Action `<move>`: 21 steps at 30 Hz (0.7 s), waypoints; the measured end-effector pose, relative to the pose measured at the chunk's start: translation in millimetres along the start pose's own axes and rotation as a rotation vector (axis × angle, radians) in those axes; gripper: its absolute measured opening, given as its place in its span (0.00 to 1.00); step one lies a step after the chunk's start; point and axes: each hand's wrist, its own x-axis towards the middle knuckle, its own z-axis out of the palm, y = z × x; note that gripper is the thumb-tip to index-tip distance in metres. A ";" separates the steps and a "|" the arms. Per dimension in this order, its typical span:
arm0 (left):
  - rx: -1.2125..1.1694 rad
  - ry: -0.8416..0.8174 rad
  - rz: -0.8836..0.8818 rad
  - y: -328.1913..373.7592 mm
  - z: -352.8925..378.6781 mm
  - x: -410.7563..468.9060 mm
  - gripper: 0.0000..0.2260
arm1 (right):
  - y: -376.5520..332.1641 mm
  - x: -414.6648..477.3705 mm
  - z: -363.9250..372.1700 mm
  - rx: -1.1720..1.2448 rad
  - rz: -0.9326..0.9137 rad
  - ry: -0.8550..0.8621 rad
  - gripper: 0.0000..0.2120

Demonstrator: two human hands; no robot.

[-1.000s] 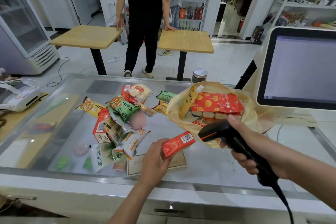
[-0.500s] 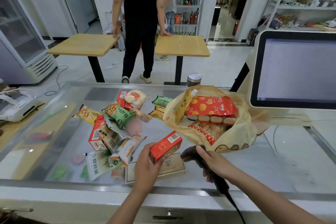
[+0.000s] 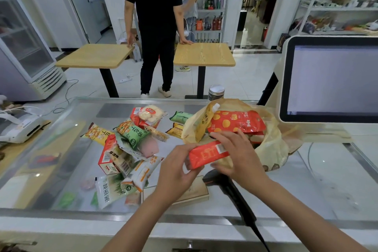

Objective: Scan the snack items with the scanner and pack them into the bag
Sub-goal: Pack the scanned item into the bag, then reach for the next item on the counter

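Evidently packing: left hand (image 3: pixel 177 170) and right hand (image 3: pixel 240 156) each clasp an end of the small red cardboard box (image 3: pixel 205 154), next needing lowering into the crinkled yellow plastic bag (image 3: pixel 274 147).

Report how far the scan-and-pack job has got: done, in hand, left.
Done: several packs, among them a red pouch, already sit in the bag. In hand: the left hand and right hand both hold a red box just in front of the bag; the scanner lies on the counter. Left: a pile of snacks on the counter, not yet packed.
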 end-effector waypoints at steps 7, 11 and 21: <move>-0.109 0.222 -0.325 -2.7 5.4 46.4 0.13 | 18.6 11.9 -11.1 0.268 0.474 0.074 0.27; 0.131 0.116 -0.633 -16.8 15.7 68.3 0.21 | 26.3 22.1 -1.7 0.496 0.611 0.072 0.24; -0.400 0.290 -0.841 -29.6 27.5 86.7 0.08 | 8.3 52.8 46.3 0.508 0.726 -0.003 0.20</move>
